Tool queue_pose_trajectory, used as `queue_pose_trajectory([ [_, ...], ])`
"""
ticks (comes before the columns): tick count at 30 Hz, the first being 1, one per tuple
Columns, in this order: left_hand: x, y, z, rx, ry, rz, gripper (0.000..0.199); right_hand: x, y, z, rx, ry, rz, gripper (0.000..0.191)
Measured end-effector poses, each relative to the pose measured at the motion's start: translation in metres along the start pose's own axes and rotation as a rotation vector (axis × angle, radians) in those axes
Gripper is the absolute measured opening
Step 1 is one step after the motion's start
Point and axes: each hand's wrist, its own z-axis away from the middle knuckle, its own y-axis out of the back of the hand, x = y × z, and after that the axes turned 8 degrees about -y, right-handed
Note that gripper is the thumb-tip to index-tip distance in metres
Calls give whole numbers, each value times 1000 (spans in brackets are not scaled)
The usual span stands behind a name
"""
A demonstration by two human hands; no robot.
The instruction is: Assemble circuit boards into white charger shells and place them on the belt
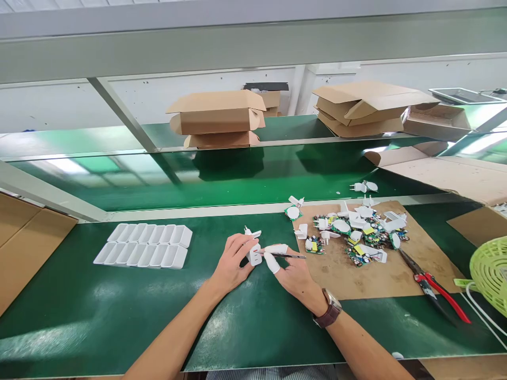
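The small white piece [254,255] is in the low middle, over the green table [130,316]. Counting like a clock from it, 12 is the far side.

The left hand [236,259] is at 9 o'clock, its fingers bent and gripping the white piece, so they hide part of it. The right hand [292,272] is at 3 to 4 o'clock. Its thumb and a finger wear white covers and pinch a thin stick tool [291,256]. The tool's tip is at the white piece; I cannot tell if it goes inside.

A little plug part [252,232] is close by at 12 o'clock, just past the left fingers. Two rows of white cups [143,247] lie at 9 o'clock. At 2 to 3 o'clock, a messy heap of green boards [366,232] crowds the brown sheet [380,279], near the right hand. Red and black pliers [426,282] lie past it at 3 to 4 o'clock, with a green basket [491,272] farther out. Brown boxes [218,116] sit up high, between 11 and 12 o'clock.
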Motion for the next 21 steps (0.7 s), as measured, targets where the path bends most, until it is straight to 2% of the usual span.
queue_pose_trajectory([
  [6, 1, 0, 2, -13, -4, -8, 47, 1, 0, 0, -51, -64, 20, 21],
  [10, 4, -1, 3, -33, 36, 1, 50, 1, -4, 4, -10, -73, 16, 20],
  [15, 6, -2, 3, -29, 79, 4, 52, -1, -5, 12, -6, 57, 45, 19],
  [21, 5, -3, 4, -29, 89, 3, 49, 11, -11, 11, -1, 382, -4, 36],
])
